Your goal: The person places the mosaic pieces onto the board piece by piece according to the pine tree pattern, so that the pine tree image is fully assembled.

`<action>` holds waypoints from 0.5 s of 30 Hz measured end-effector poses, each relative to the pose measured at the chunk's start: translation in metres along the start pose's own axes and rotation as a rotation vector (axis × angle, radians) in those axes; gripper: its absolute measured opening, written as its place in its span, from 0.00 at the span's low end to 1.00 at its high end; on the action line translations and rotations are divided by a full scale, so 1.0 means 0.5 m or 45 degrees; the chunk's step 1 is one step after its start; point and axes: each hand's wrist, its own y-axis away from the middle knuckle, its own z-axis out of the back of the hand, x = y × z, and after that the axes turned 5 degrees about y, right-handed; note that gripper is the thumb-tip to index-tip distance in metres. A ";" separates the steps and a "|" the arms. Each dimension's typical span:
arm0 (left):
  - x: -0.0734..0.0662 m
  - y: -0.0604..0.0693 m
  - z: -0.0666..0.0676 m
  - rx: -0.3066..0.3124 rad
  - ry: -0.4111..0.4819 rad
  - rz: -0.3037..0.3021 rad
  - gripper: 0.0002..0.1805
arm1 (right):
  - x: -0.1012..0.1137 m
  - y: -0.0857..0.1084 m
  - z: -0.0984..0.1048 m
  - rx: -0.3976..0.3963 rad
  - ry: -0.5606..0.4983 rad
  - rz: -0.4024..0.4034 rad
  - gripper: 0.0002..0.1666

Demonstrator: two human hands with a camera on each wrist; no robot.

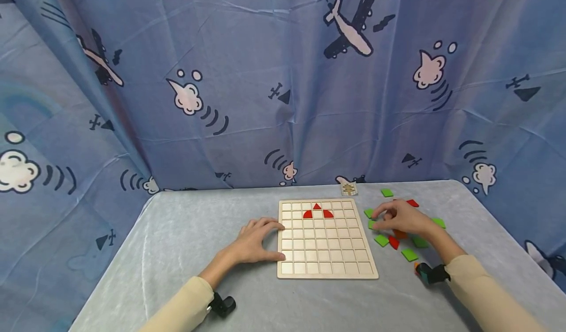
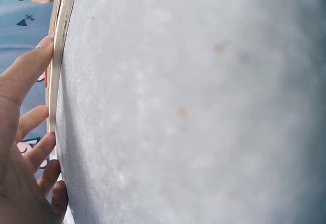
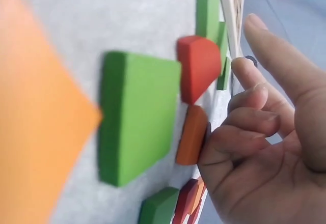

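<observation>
A pale wooden grid board (image 1: 316,243) lies on the table. Near its far edge are two red curved pieces (image 1: 307,214) and a small red triangle (image 1: 317,206). My left hand (image 1: 254,243) rests at the board's left edge, thumb and fingers spread, their tips touching the rim. To the right of the board, my right hand (image 1: 404,217) hovers over scattered pieces, thumb and index finger apart with nothing visible between them, the other fingers loosely bent. Closest to its fingertips are green pieces (image 1: 369,213); whether it touches one I cannot tell. In the right wrist view, a green block (image 3: 147,117) stands out.
Around the right hand lie more green pieces (image 1: 410,255), a red piece (image 1: 393,242) and an orange piece (image 1: 400,234). A small patterned card (image 1: 349,189) sits behind the board. A blue curtain (image 1: 247,76) hangs along the table's far edge.
</observation>
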 end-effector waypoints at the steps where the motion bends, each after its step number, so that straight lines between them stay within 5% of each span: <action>1: 0.000 0.000 0.000 -0.003 -0.001 -0.003 0.41 | -0.001 0.000 0.000 0.003 0.002 0.003 0.22; 15: 0.000 0.000 -0.001 -0.003 -0.014 0.001 0.41 | -0.003 -0.004 -0.010 -0.039 0.131 0.042 0.18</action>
